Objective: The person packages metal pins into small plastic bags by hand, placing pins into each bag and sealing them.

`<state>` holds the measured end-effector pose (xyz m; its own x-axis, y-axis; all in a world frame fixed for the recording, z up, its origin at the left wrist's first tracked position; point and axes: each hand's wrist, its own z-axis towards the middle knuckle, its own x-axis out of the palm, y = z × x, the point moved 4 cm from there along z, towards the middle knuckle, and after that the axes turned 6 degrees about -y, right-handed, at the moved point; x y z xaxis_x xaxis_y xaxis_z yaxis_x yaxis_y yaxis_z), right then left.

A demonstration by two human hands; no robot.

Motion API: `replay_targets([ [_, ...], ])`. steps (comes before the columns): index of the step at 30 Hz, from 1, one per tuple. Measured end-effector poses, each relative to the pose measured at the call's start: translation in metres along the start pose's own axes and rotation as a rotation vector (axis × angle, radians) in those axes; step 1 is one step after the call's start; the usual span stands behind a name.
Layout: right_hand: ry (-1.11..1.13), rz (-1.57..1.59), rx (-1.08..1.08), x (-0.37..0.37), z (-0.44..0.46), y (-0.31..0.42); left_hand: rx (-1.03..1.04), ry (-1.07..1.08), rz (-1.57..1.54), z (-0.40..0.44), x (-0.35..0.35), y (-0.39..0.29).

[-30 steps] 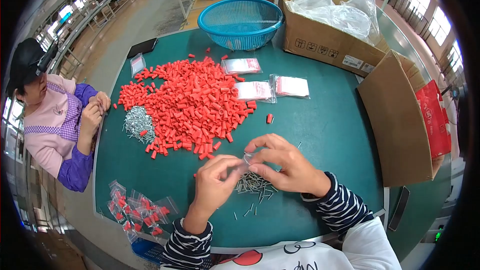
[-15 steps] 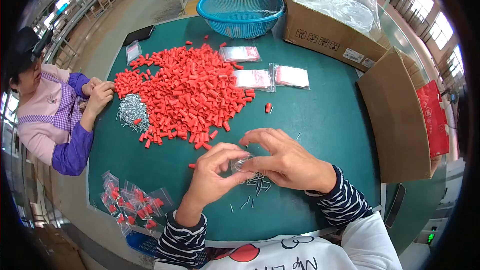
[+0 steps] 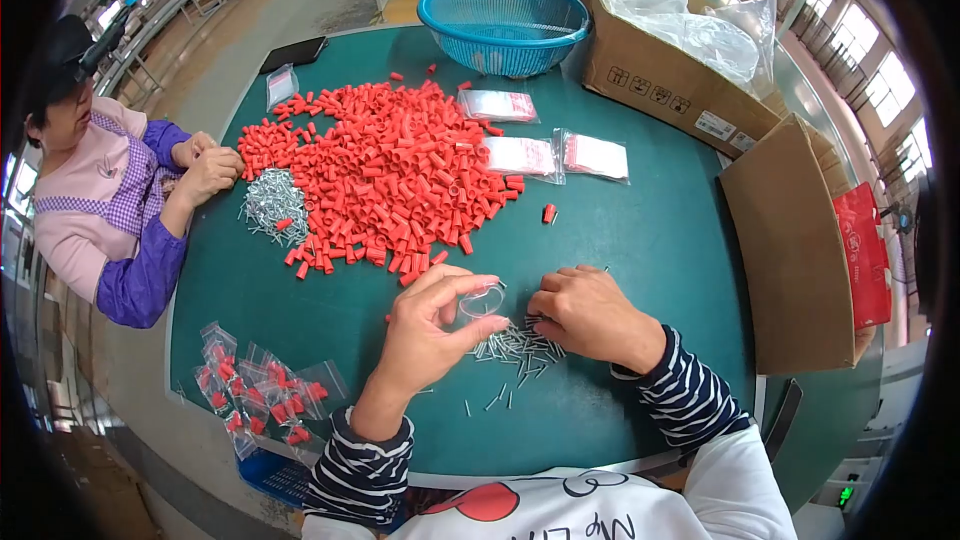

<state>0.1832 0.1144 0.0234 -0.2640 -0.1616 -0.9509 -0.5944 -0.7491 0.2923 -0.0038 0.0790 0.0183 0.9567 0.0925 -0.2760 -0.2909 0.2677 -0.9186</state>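
My left hand pinches a small clear plastic cup by its round rim, between thumb and fingers. Just right of it, my right hand is curled down at the edge of a pile of small silver screws, its fingertips bent in on some of them. Exactly how many screws are in those fingers is hidden. Left of and beyond my hands spreads a big heap of red plastic sleeves, hollow and tapered. One red sleeve lies apart from the heap, with a screw beside it.
At left, a co-worker has both hands by a second screw pile. Filled small bags lie front left. Flat bag packs, a blue basket and cardboard boxes stand along the back and right.
My right hand has moved away from the clear cup and down to the screws. My left hand still holds the cup, slightly higher. The view has shifted slightly.
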Motion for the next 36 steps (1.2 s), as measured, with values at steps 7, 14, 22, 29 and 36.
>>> replay_targets([
  [7,0.025,-0.139,-0.059,0.008,0.006,0.010,0.017,0.003,-0.005,-0.003,0.000,-0.002],
  [14,-0.078,0.102,0.015,0.014,0.003,-0.001,0.004,0.018,-0.065,-0.005,0.007,0.002],
  [22,-0.387,0.674,0.228,-0.012,-0.003,0.001,-0.019,0.023,-0.127,-0.007,0.012,0.013],
  [29,-0.494,0.536,-0.101,-0.034,0.015,0.024,-0.006,-0.010,-0.224,-0.010,0.019,0.023],
  [36,-0.568,0.481,0.044,-0.047,0.017,-0.010,-0.045,0.015,-0.145,-0.007,0.012,0.017],
])
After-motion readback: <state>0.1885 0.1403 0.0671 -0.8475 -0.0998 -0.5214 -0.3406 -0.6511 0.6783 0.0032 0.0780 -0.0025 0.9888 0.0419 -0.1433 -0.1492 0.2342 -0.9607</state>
